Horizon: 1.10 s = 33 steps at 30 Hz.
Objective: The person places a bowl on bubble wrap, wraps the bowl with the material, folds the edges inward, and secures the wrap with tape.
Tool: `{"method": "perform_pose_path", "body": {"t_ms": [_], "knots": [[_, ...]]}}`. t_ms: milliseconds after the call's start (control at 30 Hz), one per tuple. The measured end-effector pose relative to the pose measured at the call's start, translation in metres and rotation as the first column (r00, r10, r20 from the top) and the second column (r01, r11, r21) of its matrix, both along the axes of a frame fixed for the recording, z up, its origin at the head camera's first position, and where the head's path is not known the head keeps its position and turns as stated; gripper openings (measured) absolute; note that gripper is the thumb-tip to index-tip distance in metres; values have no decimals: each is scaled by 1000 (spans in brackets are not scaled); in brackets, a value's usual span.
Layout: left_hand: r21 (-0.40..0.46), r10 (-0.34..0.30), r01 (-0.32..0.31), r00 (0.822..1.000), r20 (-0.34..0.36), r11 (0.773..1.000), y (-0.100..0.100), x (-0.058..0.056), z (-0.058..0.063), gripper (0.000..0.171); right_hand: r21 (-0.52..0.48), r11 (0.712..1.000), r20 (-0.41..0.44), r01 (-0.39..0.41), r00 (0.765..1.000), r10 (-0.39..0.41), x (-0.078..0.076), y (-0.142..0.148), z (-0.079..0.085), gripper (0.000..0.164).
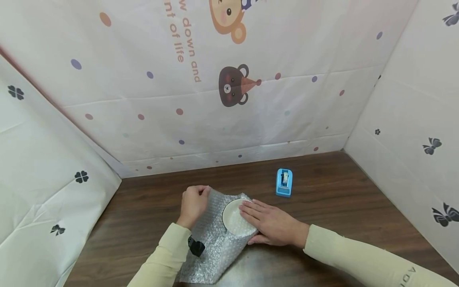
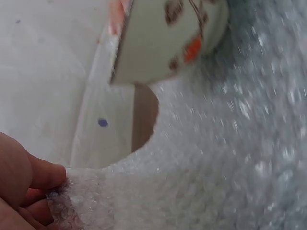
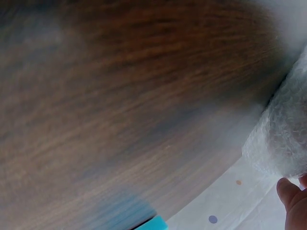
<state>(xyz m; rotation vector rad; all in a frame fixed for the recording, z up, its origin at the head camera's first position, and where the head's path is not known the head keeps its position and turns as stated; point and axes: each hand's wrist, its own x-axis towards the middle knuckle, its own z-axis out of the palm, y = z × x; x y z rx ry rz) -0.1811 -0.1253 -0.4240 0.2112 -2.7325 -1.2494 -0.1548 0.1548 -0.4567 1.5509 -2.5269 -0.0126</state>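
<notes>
The bowl (image 1: 232, 218) sat on the wrap (image 1: 211, 243), mouth up; being round, it showed no long axis. It looked stiff, slick and breakable, probably best held round its sides. The right hand (image 1: 275, 224) lay against it, fingers nearly straight over the rim, while the left hand (image 1: 193, 205) pinched a corner of the soft, light wrap. On the bench (image 1: 322, 195), a tape dispenser (image 1: 283, 183) stood beyond.

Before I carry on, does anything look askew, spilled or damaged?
Nothing looks spilled or broken around the bowl and bubble wrap. Only the back wall sheet seems odd: its bear and lettering lie sideways.
</notes>
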Motion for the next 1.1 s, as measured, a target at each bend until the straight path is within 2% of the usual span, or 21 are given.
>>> {"method": "perform_pose_path", "body": {"t_ms": [333,600,733,1100], "knots": [[59,-52,58,993,-106,997,22,15,23,22,-26,999,-37,-24,999,23,-1,2,0,80],[62,-85,100,973,-215,993,39,26,34,19,-21,1000,-16,-19,1000,19,0,1,1,81],[59,-102,118,971,-216,991,45,30,37,18,-20,1000,-9,-18,1000,18,0,1,2,80],[95,-86,109,972,-219,989,57,32,36,19,11,1000,4,-4,1000,4,-1,0,3,80]]}}
